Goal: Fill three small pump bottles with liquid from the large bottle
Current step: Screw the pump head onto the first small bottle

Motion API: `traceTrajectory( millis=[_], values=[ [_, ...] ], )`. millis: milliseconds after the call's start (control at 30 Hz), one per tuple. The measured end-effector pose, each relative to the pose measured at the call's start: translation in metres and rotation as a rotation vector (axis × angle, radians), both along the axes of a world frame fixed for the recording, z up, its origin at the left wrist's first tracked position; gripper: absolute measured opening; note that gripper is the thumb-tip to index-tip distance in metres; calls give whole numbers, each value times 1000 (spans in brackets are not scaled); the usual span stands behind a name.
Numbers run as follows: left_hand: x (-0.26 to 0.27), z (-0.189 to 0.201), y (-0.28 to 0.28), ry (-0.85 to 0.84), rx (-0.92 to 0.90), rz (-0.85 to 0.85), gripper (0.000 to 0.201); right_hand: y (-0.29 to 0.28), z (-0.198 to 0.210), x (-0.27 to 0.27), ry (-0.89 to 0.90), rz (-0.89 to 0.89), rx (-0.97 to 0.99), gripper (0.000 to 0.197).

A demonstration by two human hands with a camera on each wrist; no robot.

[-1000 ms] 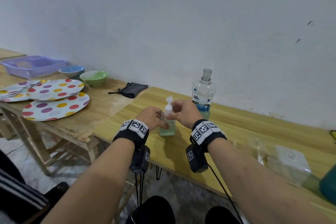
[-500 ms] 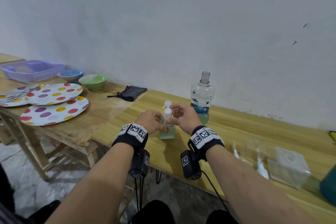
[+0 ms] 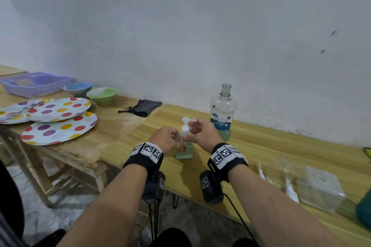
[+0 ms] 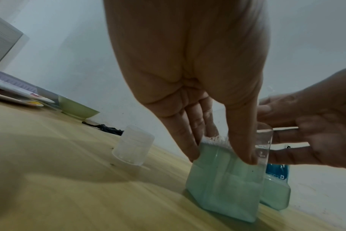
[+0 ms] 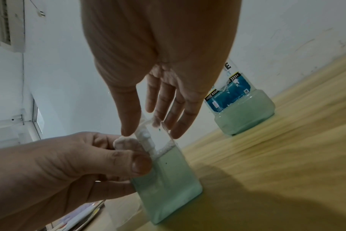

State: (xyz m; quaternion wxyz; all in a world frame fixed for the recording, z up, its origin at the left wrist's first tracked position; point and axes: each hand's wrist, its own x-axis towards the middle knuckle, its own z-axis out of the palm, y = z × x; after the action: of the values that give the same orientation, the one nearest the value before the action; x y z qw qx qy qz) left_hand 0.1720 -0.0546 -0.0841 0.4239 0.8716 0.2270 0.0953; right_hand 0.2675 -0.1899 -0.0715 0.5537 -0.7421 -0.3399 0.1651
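Pump bottle [image 3: 184,151]: small, square, clear; stands upright on the worktop [image 3: 281,152] at centre frame in the head view, filled about two-thirds with pale green liquid topped by a line of foam [image 4: 215,139].
Pump head [image 3: 185,126]: white; sits on the bottle neck, spout pointing toward the right of the frame.
Left hand [image 3: 167,138]: reaches down from the left of the bottle; thumb and fingers [image 4: 188,145] are curled round the bottle's upper body, tips pressed to the glass just at the liquid line.
Right hand [image 3: 202,133]: at the bottle's right shoulder; in the right wrist view thumb and fingers [image 5: 180,125] lie nearly straight on either side of the upper bottle, below the pump. Whether they pinch it, I cannot tell.
Large bottle [image 3: 222,114]: uncapped, blue label, green liquid low in its base; stands just behind and right of the hands, apart from them.
Clear cap [image 4: 133,146]: upside down on the worktop, left of the pump bottle in the left wrist view.
Spotted plates [image 3: 58,120]: left of the frame, on the neighbouring table.
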Motion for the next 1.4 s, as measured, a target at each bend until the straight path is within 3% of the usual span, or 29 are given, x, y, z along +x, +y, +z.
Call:
traceTrajectory(
  millis=[133, 333, 433, 533, 667, 900, 1000, 1100, 1167, 1233, 1333, 1400],
  values=[
    [0, 1, -1, -9, -4, -5, 34, -1, -1, 0, -24, -9, -8, 34],
    [-1, 0, -1, -12, -13, -7, 36, -1, 0, 1, -32, 30, -39, 39],
    [-2, 2, -3, -8, -16, -3, 36, -1, 2, -1, -29, 6, -39, 28],
    [-2, 3, -4, -12, -37, -7, 34, 3, 4, -5, -82, -71, -54, 38],
    [-3, 4, -5, -12, -32, -17, 34, 0, 11, -9, -147, 18, -107, 32],
    [-2, 5, -9, -9, 64, 11, 29, 9, 15, -12, -561, -180, -337, 40],
    [-2, 5, -15, -14, 108, 43, 29, 10, 11, -16, -703, -250, -396, 35],
    [-5, 5, -20, 3, 105, 18, 32, -1, 9, -11, -515, -136, -339, 32],
    [-4, 7, -23, 22, 108, -19, 32, -13, 15, -8, -305, 34, -219, 43],
    [-5, 11, -30, 41, 123, -38, 32, -26, 21, -8, -208, 105, -122, 46],
    [-5, 15, -40, 42, 122, -66, 34, -34, 26, -6, -321, -25, -136, 16],
    [-5, 14, -48, 34, 124, -71, 32, -38, 27, -9, -449, -194, -242, 36]
  ],
)
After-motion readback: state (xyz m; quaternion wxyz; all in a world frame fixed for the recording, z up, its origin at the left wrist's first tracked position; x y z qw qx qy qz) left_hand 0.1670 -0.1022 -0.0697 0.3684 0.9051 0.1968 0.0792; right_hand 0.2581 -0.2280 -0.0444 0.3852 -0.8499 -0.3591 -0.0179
